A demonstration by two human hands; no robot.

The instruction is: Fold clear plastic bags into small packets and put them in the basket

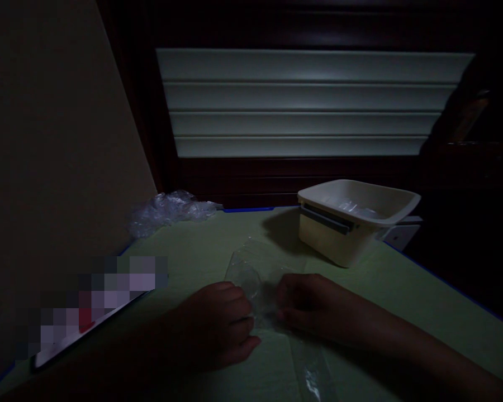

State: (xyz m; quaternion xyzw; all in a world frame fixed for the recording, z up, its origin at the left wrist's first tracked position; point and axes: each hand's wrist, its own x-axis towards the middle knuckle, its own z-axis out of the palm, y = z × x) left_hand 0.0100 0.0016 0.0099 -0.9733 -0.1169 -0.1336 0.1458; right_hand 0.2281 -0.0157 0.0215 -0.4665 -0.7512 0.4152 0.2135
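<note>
A thin, clear plastic bag (245, 268) lies on the green tabletop (201, 251) between my two hands. My left hand (224, 324) has its fingers curled at the bag's left edge and looks closed on the plastic. On the other side, my right hand (314, 304) pinches the bag with thumb and fingers. Shadow hides the exact grip points. A clear, shiny strip of plastic (312, 374) runs from below my right hand towards the near table edge; whether it belongs to the same bag I cannot tell.
A cream plastic bin (331, 240) with a grey handle holds some clear plastic at the back right. Crumpled clear plastic (171, 212) is heaped at the back left. A tablet-like device (62, 346) with a blurred screen lies at the left, near the wall. The room is dim.
</note>
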